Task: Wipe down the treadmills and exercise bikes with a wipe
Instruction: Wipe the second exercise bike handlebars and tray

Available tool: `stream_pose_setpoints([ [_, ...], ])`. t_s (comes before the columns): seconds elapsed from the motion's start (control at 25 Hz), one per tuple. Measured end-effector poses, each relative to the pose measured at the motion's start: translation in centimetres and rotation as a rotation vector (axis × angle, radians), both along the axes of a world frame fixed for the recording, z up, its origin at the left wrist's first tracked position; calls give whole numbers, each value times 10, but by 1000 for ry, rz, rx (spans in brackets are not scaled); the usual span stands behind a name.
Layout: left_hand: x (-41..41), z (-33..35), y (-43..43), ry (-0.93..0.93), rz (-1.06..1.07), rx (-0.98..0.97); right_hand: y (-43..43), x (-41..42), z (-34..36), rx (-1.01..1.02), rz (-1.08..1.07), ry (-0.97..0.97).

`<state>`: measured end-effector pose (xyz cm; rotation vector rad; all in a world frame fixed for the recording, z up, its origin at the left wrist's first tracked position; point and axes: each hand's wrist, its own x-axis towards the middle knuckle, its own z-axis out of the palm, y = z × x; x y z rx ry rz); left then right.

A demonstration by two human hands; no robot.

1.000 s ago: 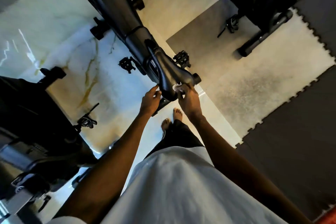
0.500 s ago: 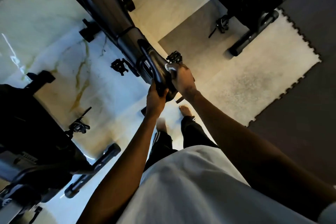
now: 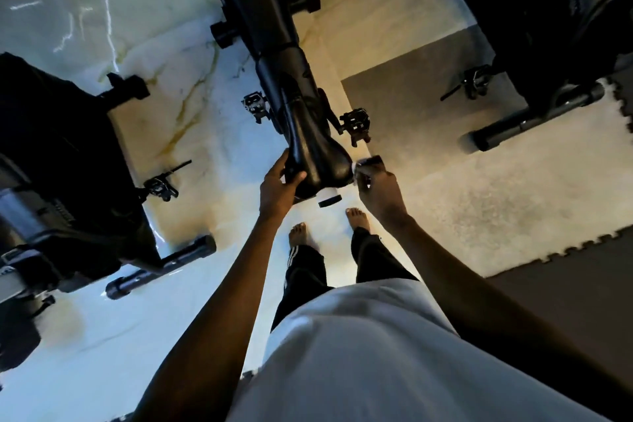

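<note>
Right hand (image 3: pixel 376 190) shifts back along saddle (image 3: pixel 317 154) to its rear right edge, pinching the wipe (image 3: pixel 358 168): soft, limp, best bunched under fingertips. Left hand (image 3: pixel 279 183) grips saddle's left flank, steadying. Beyond, exercise bike (image 3: pixel 270 44) frame: rigid, heavy.

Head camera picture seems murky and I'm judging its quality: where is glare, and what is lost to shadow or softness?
Head view: glare streaks the glossy floor upper left; the left-side bike sinks into black shadow; the saddle shows only faint sheen; the wipe in the right hand is small and soft.
</note>
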<state>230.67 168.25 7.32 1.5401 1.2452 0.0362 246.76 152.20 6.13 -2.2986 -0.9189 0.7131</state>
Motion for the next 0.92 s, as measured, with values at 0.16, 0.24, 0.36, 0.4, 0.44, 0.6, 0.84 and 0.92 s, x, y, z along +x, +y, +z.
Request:
stream_pose_setpoints([
  [0.16,-1,0,-13,38,70,37,30,20,1,71,45,27],
  [0.24,1,1,-16,48,107,27,48,29,5,113,84,49],
  [0.36,9,5,-17,99,119,22,52,32,1,144,56,83],
  [0.4,10,6,-18,116,119,22,46,28,1,153,28,89],
  [0.44,10,5,-18,134,118,23,37,22,0,162,15,84],
  [0.6,9,6,-22,167,150,28,18,14,2,204,137,87],
  [0.84,1,6,-35,244,102,86,90,29,15,236,123,120],
  [0.92,-2,3,-32,264,81,81,124,33,16,238,72,108],
])
